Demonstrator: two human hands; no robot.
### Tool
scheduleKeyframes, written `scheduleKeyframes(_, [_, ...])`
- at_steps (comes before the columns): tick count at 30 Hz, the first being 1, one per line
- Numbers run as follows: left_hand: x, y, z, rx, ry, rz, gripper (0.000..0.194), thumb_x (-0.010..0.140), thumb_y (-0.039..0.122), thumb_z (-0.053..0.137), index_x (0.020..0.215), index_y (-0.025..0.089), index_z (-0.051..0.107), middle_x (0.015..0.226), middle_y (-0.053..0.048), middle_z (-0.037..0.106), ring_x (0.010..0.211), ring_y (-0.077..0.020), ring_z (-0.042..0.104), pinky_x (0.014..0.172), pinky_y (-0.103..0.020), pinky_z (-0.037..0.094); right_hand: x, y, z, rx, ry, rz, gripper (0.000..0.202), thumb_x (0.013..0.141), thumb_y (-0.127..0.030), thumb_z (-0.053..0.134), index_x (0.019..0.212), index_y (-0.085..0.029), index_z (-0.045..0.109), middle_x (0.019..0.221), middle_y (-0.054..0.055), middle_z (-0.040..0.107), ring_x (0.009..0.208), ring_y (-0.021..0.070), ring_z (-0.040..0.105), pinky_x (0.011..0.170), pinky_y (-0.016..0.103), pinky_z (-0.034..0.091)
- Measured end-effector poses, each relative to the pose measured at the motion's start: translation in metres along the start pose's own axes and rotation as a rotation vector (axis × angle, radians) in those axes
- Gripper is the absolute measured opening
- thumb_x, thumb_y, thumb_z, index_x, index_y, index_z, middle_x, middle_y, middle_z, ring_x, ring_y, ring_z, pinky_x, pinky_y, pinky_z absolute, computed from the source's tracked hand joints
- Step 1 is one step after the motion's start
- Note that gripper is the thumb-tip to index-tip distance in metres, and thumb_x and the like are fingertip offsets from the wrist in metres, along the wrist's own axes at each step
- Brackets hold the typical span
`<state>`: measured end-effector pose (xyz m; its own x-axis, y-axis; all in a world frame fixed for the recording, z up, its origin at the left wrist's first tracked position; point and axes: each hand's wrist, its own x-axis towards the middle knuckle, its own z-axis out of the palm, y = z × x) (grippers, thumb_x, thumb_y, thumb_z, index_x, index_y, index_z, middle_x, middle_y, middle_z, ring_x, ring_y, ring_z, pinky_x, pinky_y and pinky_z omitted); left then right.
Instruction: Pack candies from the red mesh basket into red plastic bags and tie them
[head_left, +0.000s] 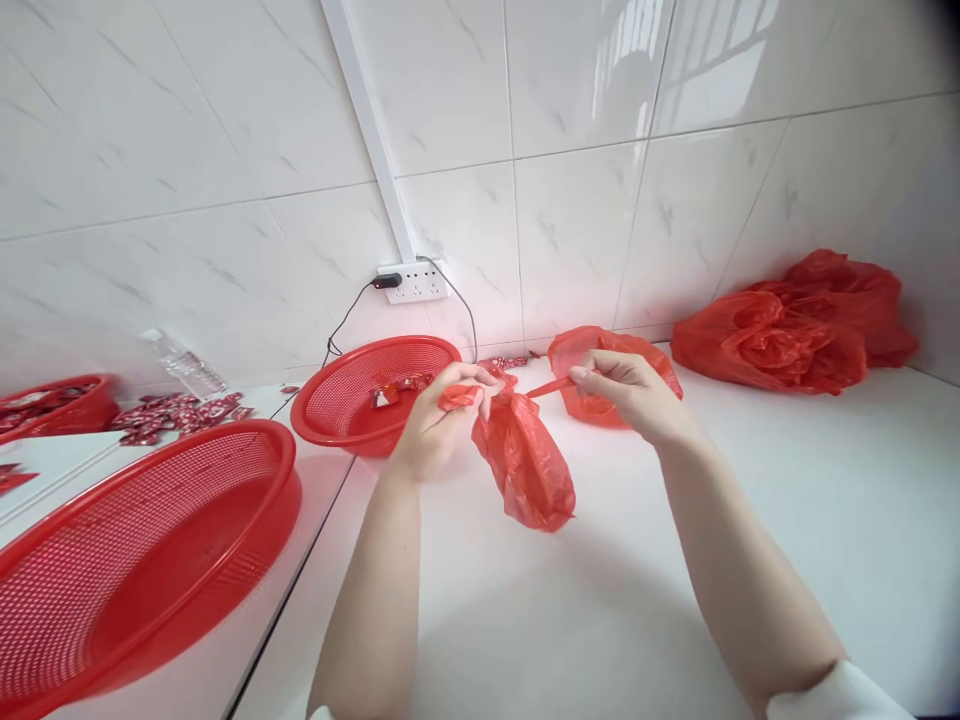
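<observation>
As I see it remotely, the red bag (531, 470) is between the left hand (444, 415) and the right hand (626, 392), hanging lower than both, short of the back edge of the table (585, 620). The left holds its bunched top; the right (thumb and finger close) pinches a strip (553, 387) stretched toward the right edge.
</observation>
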<state>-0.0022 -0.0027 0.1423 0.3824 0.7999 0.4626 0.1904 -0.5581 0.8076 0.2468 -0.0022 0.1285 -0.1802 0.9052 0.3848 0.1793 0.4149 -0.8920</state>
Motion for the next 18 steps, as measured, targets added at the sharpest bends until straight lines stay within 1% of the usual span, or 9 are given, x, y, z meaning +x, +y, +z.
scheduleKeyframes(2, [-0.002,-0.001,-0.012,0.015,0.042,-0.012,0.021,0.092,0.034,0.049,0.102,0.019,0.059,0.068,0.001,0.052,0.070,-0.0157,0.050,0.080,-0.031,0.040,-0.002,0.000,-0.013,-0.057,0.044,0.000,0.039,0.085,-0.051,0.058,0.065,-0.019,0.049,0.063,-0.002,0.044,0.056,0.0107,0.037,0.053,0.026,0.026])
scheduleKeyframes(5, [-0.003,-0.003,-0.027,0.024,0.094,-0.013,0.021,0.091,0.034,0.050,0.100,0.019,0.062,0.067,0.001,0.050,0.068,-0.0146,0.047,0.075,-0.029,0.039,-0.006,0.000,-0.032,-0.123,0.112,0.026,0.037,0.086,-0.050,0.057,0.067,-0.019,0.053,0.065,0.000,0.050,0.057,0.0112,0.039,0.053,0.027,0.026])
scheduleKeyframes(7, [-0.004,-0.005,-0.033,0.042,0.097,-0.034,0.021,0.091,0.034,0.050,0.095,0.019,0.064,0.067,0.000,0.051,0.070,-0.0152,0.048,0.077,-0.030,0.039,-0.010,-0.003,-0.041,-0.190,0.120,0.063,0.036,0.086,-0.050,0.057,0.068,-0.019,0.055,0.065,-0.001,0.051,0.056,0.0109,0.039,0.053,0.027,0.025])
scheduleKeyframes(8, [-0.003,-0.006,-0.034,0.057,0.088,-0.051,0.021,0.091,0.034,0.051,0.090,0.019,0.065,0.071,-0.002,0.054,0.074,-0.0161,0.051,0.080,-0.030,0.039,-0.011,-0.005,-0.044,-0.233,0.104,0.085,0.037,0.086,-0.050,0.057,0.067,-0.019,0.055,0.064,-0.001,0.052,0.056,0.0110,0.040,0.052,0.027,0.025])
scheduleKeyframes(10, [-0.003,-0.006,-0.033,0.092,0.045,-0.092,0.025,0.090,0.035,0.051,0.078,0.018,0.066,0.082,-0.005,0.061,0.087,-0.0187,0.055,0.087,-0.031,0.039,-0.015,-0.009,-0.048,-0.333,0.064,0.126,0.037,0.086,-0.050,0.057,0.065,-0.019,0.056,0.065,-0.001,0.053,0.057,0.0118,0.042,0.052,0.027,0.026])
scheduleKeyframes(12, [-0.002,-0.007,-0.029,0.135,-0.016,-0.164,0.028,0.089,0.037,0.052,0.074,0.018,0.067,0.093,-0.007,0.066,0.095,-0.0207,0.057,0.090,-0.031,0.039,-0.017,-0.012,-0.049,-0.444,0.055,0.142,0.035,0.085,-0.048,0.058,0.064,-0.020,0.057,0.065,0.000,0.055,0.059,0.0135,0.046,0.051,0.027,0.028])
scheduleKeyframes(13, [-0.001,-0.007,-0.027,0.168,-0.045,-0.209,0.027,0.088,0.038,0.054,0.075,0.018,0.068,0.093,-0.007,0.067,0.094,-0.0209,0.058,0.087,-0.031,0.040,-0.017,-0.011,-0.049,-0.493,0.059,0.137,0.034,0.084,-0.047,0.059,0.063,-0.021,0.058,0.065,0.000,0.056,0.061,0.0145,0.048,0.052,0.027,0.029])
scheduleKeyframes(15, [0.000,-0.008,-0.022,0.265,-0.090,-0.283,0.024,0.085,0.039,0.059,0.078,0.019,0.070,0.087,-0.005,0.069,0.086,-0.0201,0.060,0.079,-0.029,0.043,-0.017,-0.008,-0.048,-0.556,0.052,0.112,0.030,0.082,-0.045,0.062,0.064,-0.022,0.060,0.068,0.001,0.059,0.063,0.0165,0.051,0.052,0.028,0.032])
scheduleKeyframes(18, [0.000,-0.010,-0.015,0.410,-0.142,-0.310,0.020,0.081,0.039,0.062,0.079,0.021,0.071,0.084,-0.003,0.069,0.079,-0.0189,0.060,0.070,-0.027,0.043,-0.014,0.000,-0.037,-0.581,-0.022,0.085,0.023,0.081,-0.045,0.063,0.073,-0.024,0.065,0.078,0.002,0.065,0.068,0.0188,0.057,0.053,0.029,0.037])
